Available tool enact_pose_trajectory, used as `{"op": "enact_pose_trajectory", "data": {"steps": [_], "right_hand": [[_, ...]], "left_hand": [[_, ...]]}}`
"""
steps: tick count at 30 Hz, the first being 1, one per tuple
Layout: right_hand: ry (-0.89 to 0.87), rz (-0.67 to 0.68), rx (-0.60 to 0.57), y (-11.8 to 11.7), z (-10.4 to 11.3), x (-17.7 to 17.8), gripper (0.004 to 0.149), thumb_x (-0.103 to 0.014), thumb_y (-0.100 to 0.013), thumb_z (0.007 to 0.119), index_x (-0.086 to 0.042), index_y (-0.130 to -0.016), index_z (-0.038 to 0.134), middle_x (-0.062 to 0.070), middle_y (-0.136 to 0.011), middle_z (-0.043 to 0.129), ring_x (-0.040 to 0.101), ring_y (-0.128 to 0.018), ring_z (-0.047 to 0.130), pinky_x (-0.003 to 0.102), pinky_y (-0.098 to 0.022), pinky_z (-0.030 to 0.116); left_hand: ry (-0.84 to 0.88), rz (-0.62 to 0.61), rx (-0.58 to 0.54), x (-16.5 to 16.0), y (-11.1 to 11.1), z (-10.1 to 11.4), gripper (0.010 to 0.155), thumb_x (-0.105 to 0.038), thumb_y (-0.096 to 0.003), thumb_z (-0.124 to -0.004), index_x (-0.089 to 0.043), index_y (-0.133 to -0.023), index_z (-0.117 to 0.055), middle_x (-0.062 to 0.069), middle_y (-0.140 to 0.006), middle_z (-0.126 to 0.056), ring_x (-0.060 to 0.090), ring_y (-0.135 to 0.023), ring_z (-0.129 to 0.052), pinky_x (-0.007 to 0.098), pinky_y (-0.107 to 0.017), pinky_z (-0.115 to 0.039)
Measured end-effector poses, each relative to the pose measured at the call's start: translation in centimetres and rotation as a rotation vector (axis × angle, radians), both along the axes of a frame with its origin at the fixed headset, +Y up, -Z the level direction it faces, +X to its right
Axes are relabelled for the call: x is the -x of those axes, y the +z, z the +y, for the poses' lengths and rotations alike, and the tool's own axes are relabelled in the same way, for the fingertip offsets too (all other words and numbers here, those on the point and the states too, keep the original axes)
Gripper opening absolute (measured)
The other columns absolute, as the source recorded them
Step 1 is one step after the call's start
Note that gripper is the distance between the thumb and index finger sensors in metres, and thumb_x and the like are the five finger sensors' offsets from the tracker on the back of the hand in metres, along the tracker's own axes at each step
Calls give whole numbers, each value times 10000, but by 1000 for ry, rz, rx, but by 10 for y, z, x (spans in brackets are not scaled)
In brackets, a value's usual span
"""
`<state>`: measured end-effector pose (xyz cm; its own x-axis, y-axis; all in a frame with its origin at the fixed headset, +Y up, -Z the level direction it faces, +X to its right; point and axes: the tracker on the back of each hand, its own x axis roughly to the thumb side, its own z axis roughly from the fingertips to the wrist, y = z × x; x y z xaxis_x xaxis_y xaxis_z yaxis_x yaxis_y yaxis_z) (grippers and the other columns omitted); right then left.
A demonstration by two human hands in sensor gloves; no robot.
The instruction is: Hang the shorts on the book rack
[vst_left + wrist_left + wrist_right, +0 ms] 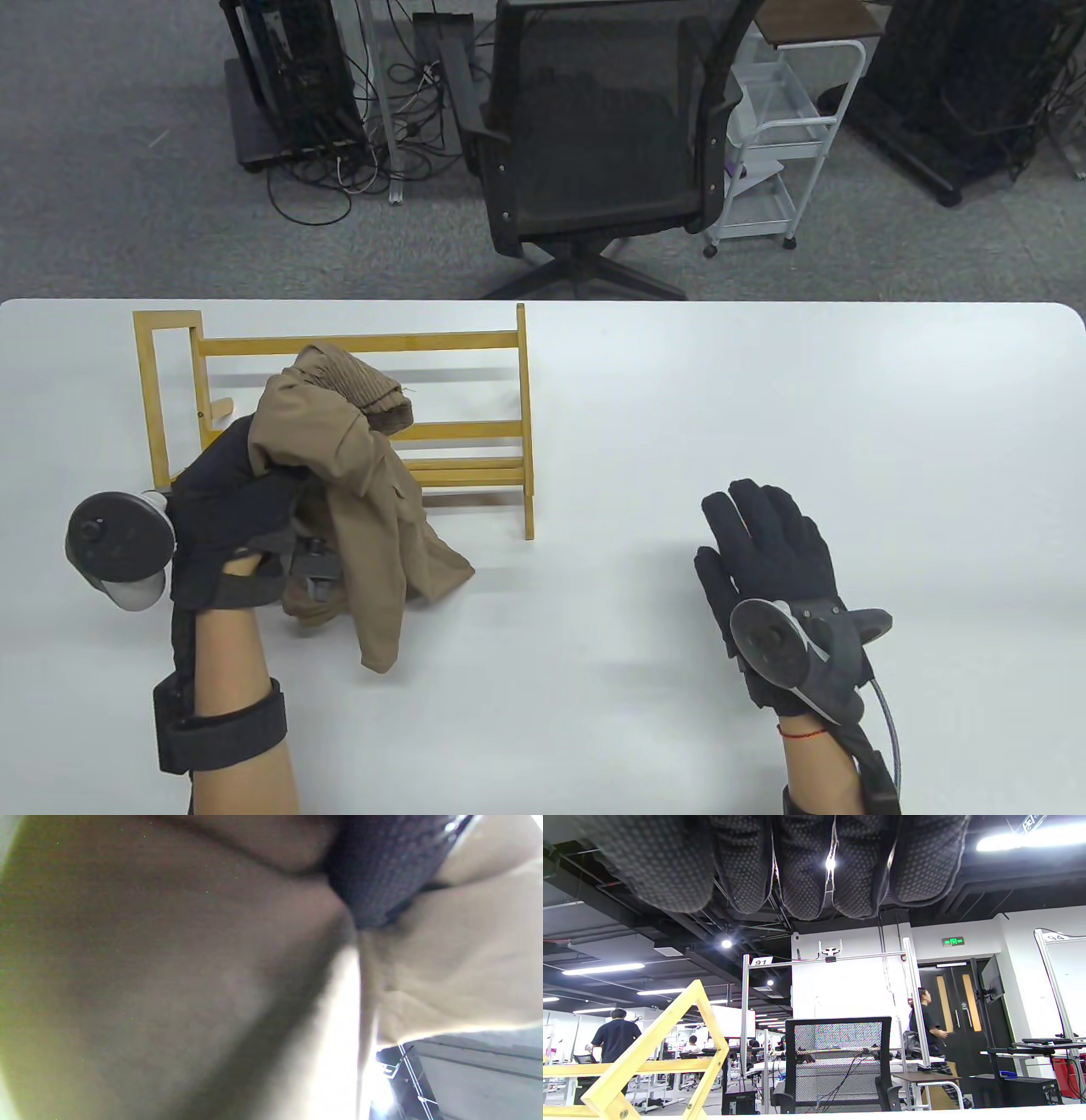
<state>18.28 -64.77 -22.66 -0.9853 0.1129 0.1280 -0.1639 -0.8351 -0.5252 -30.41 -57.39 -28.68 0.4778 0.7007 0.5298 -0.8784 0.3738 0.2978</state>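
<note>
Left hand (pixel 233 501) is up over the tabletop (pixel 721 407) with its fingers curled tight around a bunched fold of the tan shorts (pixel 356 475). The shorts hang from that grip: the ribbed waistband end is lifted in front of the wooden rack (pixel 356 344), overlapping its middle rails in the table view, while the lower cloth trails down and touches the tabletop just in front of the rack. Whether the cloth touches the rails, I cannot tell. In the left wrist view tan cloth (pixel 169 963) fills nearly everything, with one dark gloved finger (pixel 382 861) pressed into it at the top.

Right hand (pixel 776 564) lies well apart on the right, flat and spread, palm down, holding nothing. Its fingers (pixel 801 861) hang side by side along the top of the right wrist view, the rack's yellow end frame (pixel 649 1052) at lower left and a black mesh chair (pixel 840 1060) beyond the tabletop.
</note>
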Motion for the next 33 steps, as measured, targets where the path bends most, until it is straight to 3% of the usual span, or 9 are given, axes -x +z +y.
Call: {"op": "enact_pose_trajectory", "data": {"steps": [11,33], "right_hand": [[11,-6,5,-2,-3,0,572,-552,-448,756,-387,-988,662,-43,-1127,665,295,-1034,710,499,-739,667],[21,-41,35,-5,-7,-4,571,-549,-448,757,-387,-987,661,-46,-1125,666,293,-1029,715,498,-735,672]], "left_hand": [[38,36,94,9,-37,-4,439,-406,-469,-911,-231,-867,-852,-7,-743,-1009,279,-643,-1006,533,-550,-766],[114,76,237,18,-83,-15,446,-416,-502,-860,-221,-900,-808,-4,-772,-980,273,-665,-985,526,-568,-749]]}}
